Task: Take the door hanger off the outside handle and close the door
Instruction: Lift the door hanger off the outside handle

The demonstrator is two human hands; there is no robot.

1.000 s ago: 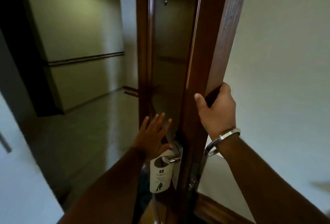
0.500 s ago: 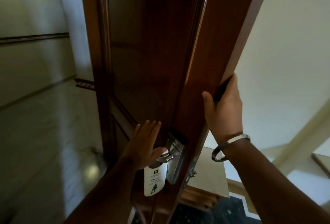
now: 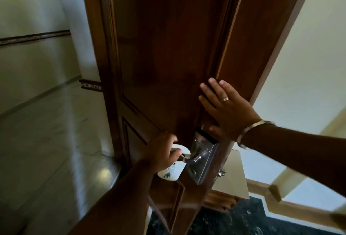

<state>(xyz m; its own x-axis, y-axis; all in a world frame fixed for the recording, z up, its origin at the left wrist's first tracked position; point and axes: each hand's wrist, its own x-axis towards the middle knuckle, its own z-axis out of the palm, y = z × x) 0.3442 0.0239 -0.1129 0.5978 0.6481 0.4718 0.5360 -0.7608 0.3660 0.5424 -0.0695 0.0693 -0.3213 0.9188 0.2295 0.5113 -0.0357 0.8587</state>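
1. The door hanger (image 3: pixel 171 172), a white card with a round cut-out at its top and a small dark print lower down, is hanging on the outside handle (image 3: pixel 194 158); the lever is passing through the cut-out.
2. The left hand (image 3: pixel 162 152) is curling around the top of the card beside the lever, fingers closing on the hanger; how firm the hold is, I cannot tell.
3. The right hand (image 3: pixel 222 107) is lying flat and spread against the door (image 3: pixel 168 47) just above the lock plate (image 3: pixel 203 157), gripping nothing. It is wearing a ring (image 3: pixel 225 99), and a metal bangle (image 3: pixel 250 131) is sitting at the wrist.
4. The door is standing ajar, its free edge facing the camera, with open corridor floor (image 3: pixel 56 141) to the left and a pale wall (image 3: pixel 309 56) to the right.
5. The door is showing dark, glossy panelled wood; the plate and lever are looking like brushed metal; the floor is shining like polished stone.
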